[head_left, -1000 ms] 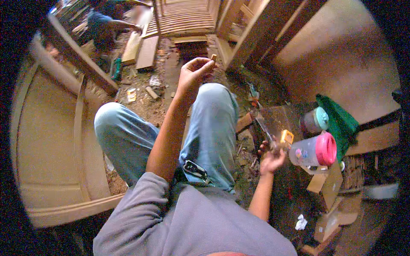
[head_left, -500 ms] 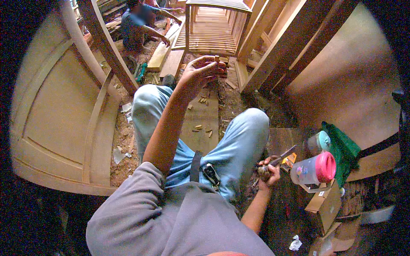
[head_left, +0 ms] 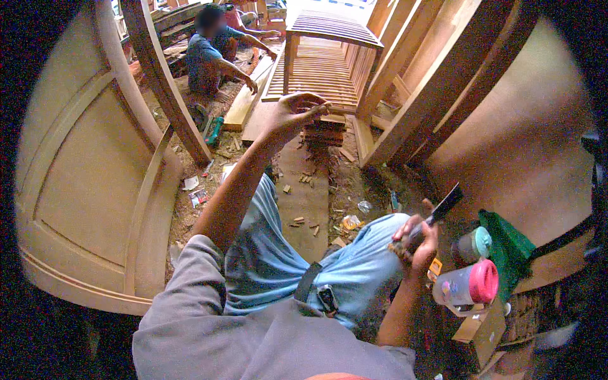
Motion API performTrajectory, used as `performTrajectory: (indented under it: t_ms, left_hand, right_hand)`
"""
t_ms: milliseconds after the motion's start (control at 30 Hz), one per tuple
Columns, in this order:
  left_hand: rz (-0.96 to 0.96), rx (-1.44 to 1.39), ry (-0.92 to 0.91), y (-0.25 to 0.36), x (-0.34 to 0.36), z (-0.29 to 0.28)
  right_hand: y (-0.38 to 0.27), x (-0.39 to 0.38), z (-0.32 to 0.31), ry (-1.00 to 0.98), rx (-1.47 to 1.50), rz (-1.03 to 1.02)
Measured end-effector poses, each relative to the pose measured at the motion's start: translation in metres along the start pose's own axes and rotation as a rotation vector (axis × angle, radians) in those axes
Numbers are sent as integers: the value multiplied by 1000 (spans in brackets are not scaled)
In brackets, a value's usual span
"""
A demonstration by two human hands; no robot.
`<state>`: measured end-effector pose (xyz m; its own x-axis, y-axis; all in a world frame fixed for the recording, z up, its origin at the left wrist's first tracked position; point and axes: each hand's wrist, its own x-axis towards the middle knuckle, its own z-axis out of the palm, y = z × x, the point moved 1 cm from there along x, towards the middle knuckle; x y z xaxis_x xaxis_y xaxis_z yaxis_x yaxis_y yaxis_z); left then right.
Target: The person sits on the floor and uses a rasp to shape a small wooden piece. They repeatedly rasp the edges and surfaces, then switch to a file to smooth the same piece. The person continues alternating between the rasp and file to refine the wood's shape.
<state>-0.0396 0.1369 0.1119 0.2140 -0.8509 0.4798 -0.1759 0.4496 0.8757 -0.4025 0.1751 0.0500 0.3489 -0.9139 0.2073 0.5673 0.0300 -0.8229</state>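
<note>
Near right: 1 chisel point(head_left: 447, 204), clamped in the curled fingers of the right hand point(head_left: 418, 244). Farther left: left hand point(head_left: 297, 113), fingertips pinched on 1 small wooden piece point(head_left: 327, 105).

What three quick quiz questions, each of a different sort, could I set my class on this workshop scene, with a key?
1. Short answer: Which of the wearer's hands holds the dark-bladed tool?

2. True or false: Small wood pieces lie scattered on the plank in front of the wearer.

3. Fill in the blank: The larger container, near the green cloth, has a ____ lid.

Key:
1. The right hand.
2. True.
3. Pink.
</note>
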Motion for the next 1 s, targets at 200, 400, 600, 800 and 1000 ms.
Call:
performTrajectory:
  t_ms: [200,400,600,800,1000]
  left_hand:
    - [-29,118,-43,-32,55,-18]
    - [-141,-43,-59,-92,108,-20]
    - [-249,172,-72,-151,124,-23]
    - [-135,24,-100,-158,146,11]
    - [-271,-139,-78,-151,136,21]
  right_hand:
    - [3,109,47,-128,-244,-140]
    - [62,218,57,-233,-193,55]
    - [157,254,13,-108,-389,172]
    - [139,237,17,-136,-233,154]
    - [125,229,41,-152,-398,225]
